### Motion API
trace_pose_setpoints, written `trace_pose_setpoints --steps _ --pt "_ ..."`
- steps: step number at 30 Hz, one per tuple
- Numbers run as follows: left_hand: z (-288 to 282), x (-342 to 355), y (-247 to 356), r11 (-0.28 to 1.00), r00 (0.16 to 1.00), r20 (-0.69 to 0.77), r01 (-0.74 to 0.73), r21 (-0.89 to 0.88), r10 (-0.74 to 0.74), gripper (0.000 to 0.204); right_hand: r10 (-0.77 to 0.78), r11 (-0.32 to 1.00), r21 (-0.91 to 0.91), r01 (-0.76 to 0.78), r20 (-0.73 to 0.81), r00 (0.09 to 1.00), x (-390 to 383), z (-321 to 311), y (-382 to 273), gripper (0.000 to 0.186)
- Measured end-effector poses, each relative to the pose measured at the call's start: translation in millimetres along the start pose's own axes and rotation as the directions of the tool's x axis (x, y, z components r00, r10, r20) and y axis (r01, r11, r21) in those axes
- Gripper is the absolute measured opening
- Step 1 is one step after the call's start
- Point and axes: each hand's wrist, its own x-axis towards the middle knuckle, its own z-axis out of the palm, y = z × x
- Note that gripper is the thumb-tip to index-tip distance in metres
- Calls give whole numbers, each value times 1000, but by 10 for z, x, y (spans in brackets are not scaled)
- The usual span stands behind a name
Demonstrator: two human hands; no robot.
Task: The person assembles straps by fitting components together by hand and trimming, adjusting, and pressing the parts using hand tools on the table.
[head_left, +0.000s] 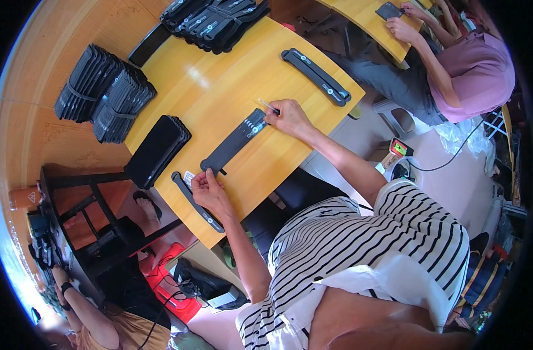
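Observation:
A flat black strip (234, 142) with pale markings at its far end lies slantwise on the yellow table (208, 87). At its near left end, my left hand (211, 192) has its fingers closed on the strip's edge. My right hand (289, 119) is closed around a slim pen-like tool (268, 106) with a pale, thin tip, at the strip's far end. The tool's exact kind is too small to tell. Below my left hand lies a narrow black band (197, 201), with a small white label (188, 177) by it.
Black strips (211, 23) are piled at the back, with tied bundles (100, 93) at the left. A stack of black pieces (157, 150) sits on the left edge, another black band (316, 76) at the right. Co-workers (473, 73) sit at right and lower left.

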Motion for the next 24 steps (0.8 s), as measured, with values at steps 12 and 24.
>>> trace_pose_setpoints --steps 12,24 --pt "-1 -5 13 997 1000 7 -18 71 18 17 10 997 -70 -10 -3 1000 -16 -9 -56 16" --pt "-1 -12 14 997 1000 24 0 73 -2 16 23 995 -101 -23 4 1000 -3 -5 -52 16"
